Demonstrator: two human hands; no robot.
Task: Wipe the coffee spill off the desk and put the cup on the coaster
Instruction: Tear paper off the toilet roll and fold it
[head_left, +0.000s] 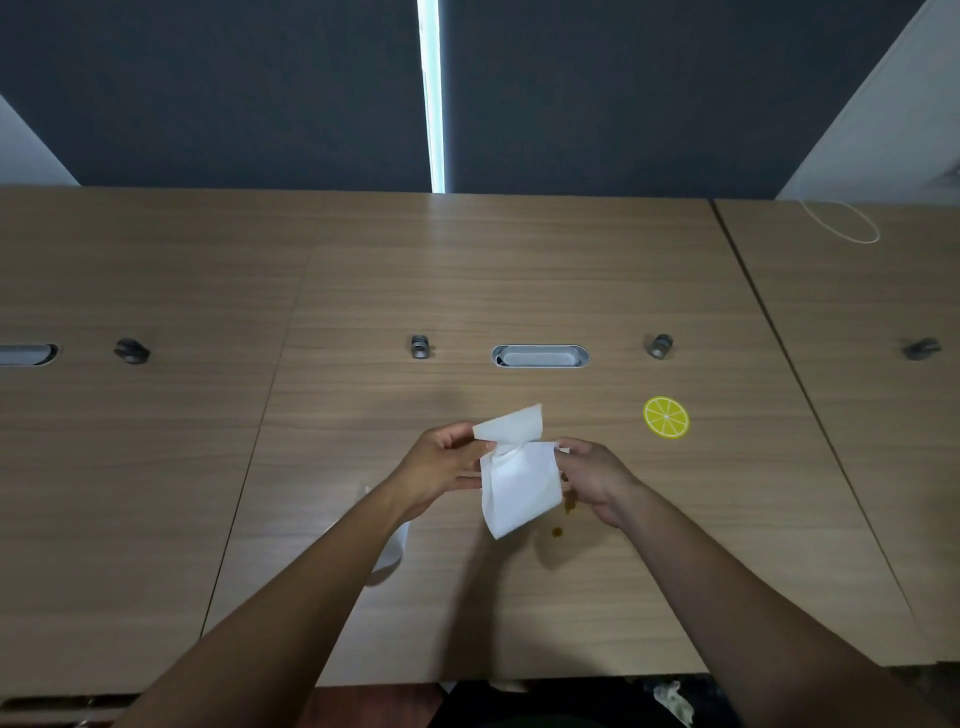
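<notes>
So the desk (519, 286) fills most of the frame and has loads of open room on every side; its front edge runs along the bottom. Middle of the frame, both hands hold a white tissue (519, 488) up off the wood: left hand (441, 467) pinching its left edge, right hand (592, 480) pinching the right. I'd guess wiping hasn't started, since brown coffee drops (557, 532) still sit just below the tissue. The cup (392, 551) looks mostly hidden behind the left forearm, lower left of centre. The lemon-slice coaster (666, 417) sits bare, right of centre, so that step's left too.
</notes>
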